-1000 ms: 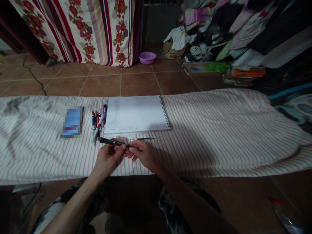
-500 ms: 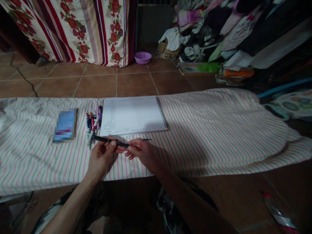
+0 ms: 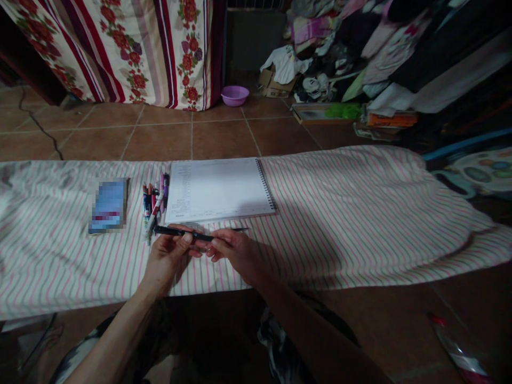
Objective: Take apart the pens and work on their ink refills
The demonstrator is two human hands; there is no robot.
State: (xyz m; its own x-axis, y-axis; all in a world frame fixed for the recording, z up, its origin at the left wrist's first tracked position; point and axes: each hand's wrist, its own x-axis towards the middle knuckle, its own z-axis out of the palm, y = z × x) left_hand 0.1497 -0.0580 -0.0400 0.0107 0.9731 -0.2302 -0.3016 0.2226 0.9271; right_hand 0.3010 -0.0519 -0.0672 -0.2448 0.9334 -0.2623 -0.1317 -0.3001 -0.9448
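A black pen (image 3: 170, 231) is held level between both hands, just in front of the notebook. My left hand (image 3: 173, 253) is closed on its middle, thumb on top. At the pen's right end, my right hand (image 3: 234, 249) pinches it with thumb and fingers. Behind the hands lies a spiral notebook (image 3: 220, 186), open to a white page, its coil on the right. Several pens and markers (image 3: 156, 197) are bunched along its left edge. A thin dark pointed item (image 3: 240, 229) shows just beyond my right hand; the rest of it is hidden.
A striped cloth (image 3: 320, 213) covers the low surface. A blurred-out blue rectangular item (image 3: 109, 205) lies at the left. Beyond, on the tiled floor, stand a purple basin (image 3: 235, 96) and piled clothes. A bottle (image 3: 460, 349) lies on the floor at lower right.
Both hands keep the same hold on the black pen. The whole view has shifted very slightly; nothing else has visibly moved.
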